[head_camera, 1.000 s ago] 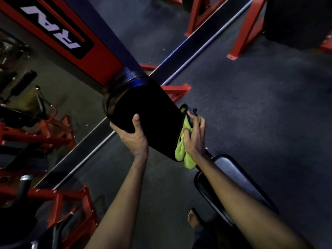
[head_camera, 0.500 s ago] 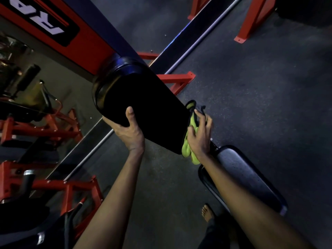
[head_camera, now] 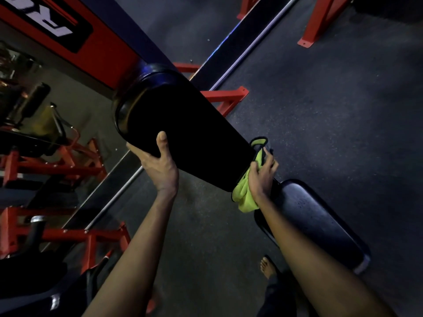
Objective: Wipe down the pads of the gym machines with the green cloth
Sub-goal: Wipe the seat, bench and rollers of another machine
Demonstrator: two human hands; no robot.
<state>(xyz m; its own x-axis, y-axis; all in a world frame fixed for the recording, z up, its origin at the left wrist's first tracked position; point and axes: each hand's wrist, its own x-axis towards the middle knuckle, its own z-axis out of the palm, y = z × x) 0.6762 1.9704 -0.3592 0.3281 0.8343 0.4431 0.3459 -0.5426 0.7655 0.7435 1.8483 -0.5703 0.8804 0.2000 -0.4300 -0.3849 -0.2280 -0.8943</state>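
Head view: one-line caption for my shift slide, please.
Left hand grips the black machine pad while the right hand holds the green cloth against its lower end, near the seat pad.

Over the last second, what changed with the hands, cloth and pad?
The right hand worked the green cloth against the lower end of the long black pad, its fingers going from fairly flat to curled into the cloth. The left hand stayed gripping the pad's side edge, thumb on its face. The black seat pad stayed put; the view only shifted slightly.
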